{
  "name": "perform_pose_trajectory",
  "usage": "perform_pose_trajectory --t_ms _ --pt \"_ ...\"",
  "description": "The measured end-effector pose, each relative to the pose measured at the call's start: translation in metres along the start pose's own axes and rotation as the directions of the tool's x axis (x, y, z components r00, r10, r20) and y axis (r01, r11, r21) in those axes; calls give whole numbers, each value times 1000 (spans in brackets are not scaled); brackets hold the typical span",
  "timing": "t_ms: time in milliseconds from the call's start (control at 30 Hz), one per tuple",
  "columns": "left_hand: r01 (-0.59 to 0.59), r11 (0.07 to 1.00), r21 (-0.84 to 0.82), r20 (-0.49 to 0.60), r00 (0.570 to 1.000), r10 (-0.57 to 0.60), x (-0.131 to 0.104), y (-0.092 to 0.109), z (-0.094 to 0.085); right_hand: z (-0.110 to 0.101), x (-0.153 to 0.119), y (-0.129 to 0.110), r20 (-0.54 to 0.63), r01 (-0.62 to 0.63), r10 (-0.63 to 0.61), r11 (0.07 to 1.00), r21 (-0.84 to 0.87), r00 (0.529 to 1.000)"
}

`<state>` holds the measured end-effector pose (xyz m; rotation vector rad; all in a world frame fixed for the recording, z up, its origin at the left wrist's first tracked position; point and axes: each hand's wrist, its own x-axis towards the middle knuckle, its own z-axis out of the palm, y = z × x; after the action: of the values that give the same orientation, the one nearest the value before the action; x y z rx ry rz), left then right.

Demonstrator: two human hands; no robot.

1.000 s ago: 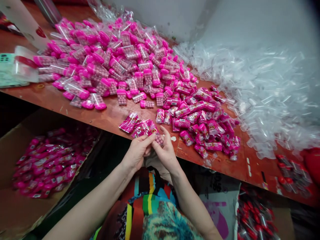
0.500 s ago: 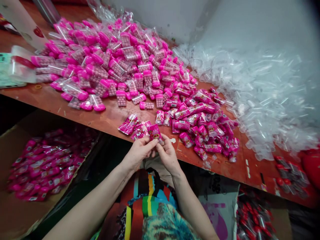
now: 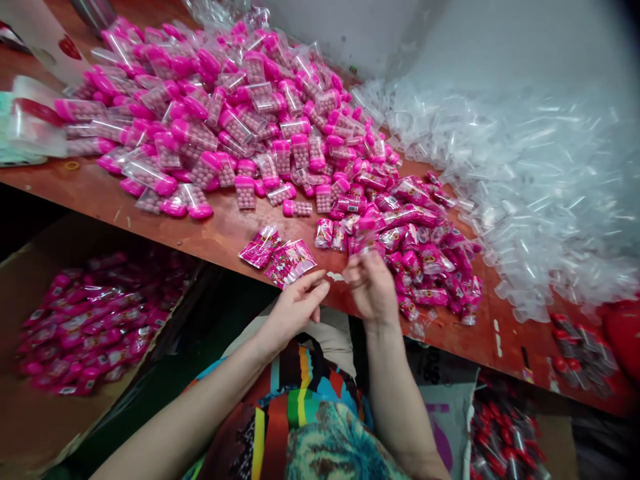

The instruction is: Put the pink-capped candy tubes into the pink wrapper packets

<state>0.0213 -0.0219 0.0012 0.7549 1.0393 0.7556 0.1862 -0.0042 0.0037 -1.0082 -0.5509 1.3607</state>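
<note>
My right hand (image 3: 371, 283), smeared by motion, grips a pink wrapped packet (image 3: 367, 232) whose upper part sticks up from the fingertips, in front of the heap of pink wrapped packets (image 3: 425, 257). My left hand (image 3: 303, 300) is at the table's front edge, its thumb and forefinger close together with nothing visible between them. Just beyond it lie flat printed pink wrappers (image 3: 291, 262) and a smaller stack of them (image 3: 261, 245). Behind is a large pile of clear bottles with pink caps and pink beads (image 3: 240, 127).
Clear empty containers (image 3: 520, 180) are heaped at the right against the wall. Red-capped pieces (image 3: 583, 353) lie at the right edge. Below the red-brown table (image 3: 100, 193) stand a cardboard box (image 3: 20, 427) of pink packets and a container of red-capped pieces (image 3: 505, 433).
The hands have parted. My right hand has moved right and slightly up with the pink packet. My left hand has let go of it and stays near the flat wrappers.
</note>
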Motion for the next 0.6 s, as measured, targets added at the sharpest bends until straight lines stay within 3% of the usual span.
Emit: perform_pose_trajectory --t_ms 100,167,200,300,367,433,500,600 --pt "-54 992 113 -76 995 63 -1 -2 -14 -3 19 -29 -57 151 -155 986 -67 986" --pt "-102 978 181 -134 983 128 3 -3 -25 1 24 -26 -9 168 -179 936 -308 984" --pt "-120 972 202 -163 975 154 5 -3 -29 5 24 -18 42 174 -175 868 -465 984" --pt "-109 962 252 -212 963 165 13 -1 -37 22 20 20 200 253 -160 472 -845 967" --pt "-79 955 287 -215 966 145 17 0 -37 33 19 40 200 232 -163 209 -950 966" --pt "-68 948 310 -205 969 136 19 1 -36 40 18 51 149 160 -163 59 -985 975" --pt "-72 946 317 -198 970 140 21 0 -35 41 20 53 120 122 -158 4 -992 980" --pt "-74 945 317 -201 969 143 24 -2 -37 37 22 49 153 158 -150 23 -987 977"
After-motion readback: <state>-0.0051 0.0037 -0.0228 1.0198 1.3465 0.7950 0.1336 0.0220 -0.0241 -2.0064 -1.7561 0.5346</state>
